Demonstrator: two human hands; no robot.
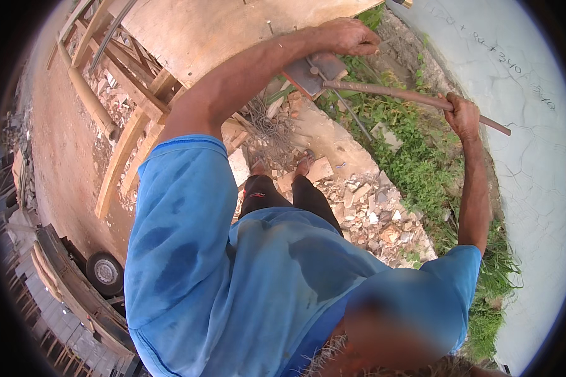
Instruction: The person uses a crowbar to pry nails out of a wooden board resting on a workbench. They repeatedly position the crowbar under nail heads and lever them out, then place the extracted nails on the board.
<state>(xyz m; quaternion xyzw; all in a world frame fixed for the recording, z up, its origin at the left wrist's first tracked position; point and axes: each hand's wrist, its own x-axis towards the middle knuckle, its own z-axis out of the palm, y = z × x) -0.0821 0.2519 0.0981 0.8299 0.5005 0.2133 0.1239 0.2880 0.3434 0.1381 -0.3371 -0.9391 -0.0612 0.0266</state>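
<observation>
My right hand [462, 115] is wrapped around a long brown metal bar [396, 92] near its outer end. The bar's other end meets a thin steel rod [353, 113] beside a dark, reddish-edged plate [306, 77] at the corner of a plywood work surface [207, 37]. A round metal peg head [314, 70] shows on that plate. The rod slants down past the plate's edge, over the plants. My left arm reaches across the plywood, and my left hand [353, 37] lies above the plate with curled fingers. Whether it grips anything is hidden.
An upright nail [270, 27] stands in the plywood. Timber framing [122, 80] and a bamboo pole [92, 103] are at left. Broken rubble [372, 207] and tangled wire [269, 115] lie around my feet. Plants [420, 165] border a pale wall [533, 155] bearing writing. A wheeled vehicle [104, 274] stands lower left.
</observation>
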